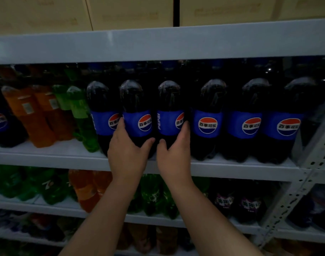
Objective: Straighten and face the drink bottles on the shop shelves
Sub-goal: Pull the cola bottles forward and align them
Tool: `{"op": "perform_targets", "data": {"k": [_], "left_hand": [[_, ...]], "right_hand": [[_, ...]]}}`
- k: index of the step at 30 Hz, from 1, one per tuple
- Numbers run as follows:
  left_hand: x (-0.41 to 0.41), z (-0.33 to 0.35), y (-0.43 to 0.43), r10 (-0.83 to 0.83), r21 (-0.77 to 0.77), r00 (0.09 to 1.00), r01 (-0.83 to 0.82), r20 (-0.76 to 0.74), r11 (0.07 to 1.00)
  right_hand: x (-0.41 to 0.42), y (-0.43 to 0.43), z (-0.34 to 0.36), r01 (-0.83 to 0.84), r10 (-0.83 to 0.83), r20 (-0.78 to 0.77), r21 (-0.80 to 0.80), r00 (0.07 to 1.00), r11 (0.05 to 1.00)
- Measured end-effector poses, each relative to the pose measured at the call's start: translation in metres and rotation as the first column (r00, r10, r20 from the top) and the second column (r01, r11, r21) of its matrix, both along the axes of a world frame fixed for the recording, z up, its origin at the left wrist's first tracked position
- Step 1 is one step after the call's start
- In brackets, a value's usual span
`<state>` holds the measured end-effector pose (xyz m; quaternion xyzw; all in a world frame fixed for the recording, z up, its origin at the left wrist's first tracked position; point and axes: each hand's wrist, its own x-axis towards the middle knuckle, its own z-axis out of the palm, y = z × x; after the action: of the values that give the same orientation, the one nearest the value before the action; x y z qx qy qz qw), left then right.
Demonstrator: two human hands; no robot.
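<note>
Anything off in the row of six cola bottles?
Yes. The third cola bottle from left, gripped by the right hand, is turned: its logo runs off the right edge and side lettering shows. The first cola bottle is turned likewise. The second cola bottle, in the left hand, faces nearly front.

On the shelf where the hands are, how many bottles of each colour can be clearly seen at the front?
Cola bottles: 7, one cut off at the left edge; the left hand and the right hand grip one each
Orange bottles: 2
Green bottles: 2, one set slightly back
Total: 11, not counting those behind in the dark
</note>
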<state>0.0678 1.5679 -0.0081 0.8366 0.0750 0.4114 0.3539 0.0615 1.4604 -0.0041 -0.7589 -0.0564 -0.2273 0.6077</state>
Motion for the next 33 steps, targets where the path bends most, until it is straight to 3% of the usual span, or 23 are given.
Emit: {"op": "perform_targets", "data": {"k": [6,12,15,18,20,24,29,33], "left_hand": [[0.001,0.008,0.023,-0.164,0.075,0.984,0.169,-0.07,0.983],[0.001,0.011,0.031,-0.236,0.162,0.957,0.263,-0.17,0.951],[-0.001,0.011,0.025,-0.195,0.113,0.969,0.213,-0.155,0.97],[-0.003,0.011,0.019,0.008,0.219,0.984,0.031,-0.177,0.975],[-0.002,0.01,0.018,0.052,0.229,0.984,-0.012,-0.168,0.973],[0.004,0.011,0.022,-0.034,0.134,0.989,0.054,-0.145,0.99],[0.006,0.015,0.029,-0.148,0.102,0.979,0.163,-0.138,0.981],[0.007,0.019,0.038,-0.235,0.093,0.954,0.255,-0.185,0.963]], "right_hand": [[0.009,-0.002,0.002,0.218,-0.214,0.047,-0.275,0.976,0.936],[0.011,0.0,0.001,0.364,-0.357,0.091,-0.381,0.93,0.85],[0.009,0.001,0.001,0.348,-0.329,0.117,-0.378,0.937,0.858],[0.007,-0.002,0.0,0.321,-0.295,0.128,-0.346,0.947,0.882],[0.007,-0.003,-0.001,0.346,-0.322,0.126,-0.363,0.938,0.865],[0.005,0.008,-0.006,0.456,-0.427,0.161,-0.361,0.89,0.813],[0.008,0.02,-0.007,0.497,-0.481,0.129,-0.271,0.867,0.824],[0.01,0.02,-0.007,0.527,-0.512,0.135,-0.296,0.849,0.797]]}}
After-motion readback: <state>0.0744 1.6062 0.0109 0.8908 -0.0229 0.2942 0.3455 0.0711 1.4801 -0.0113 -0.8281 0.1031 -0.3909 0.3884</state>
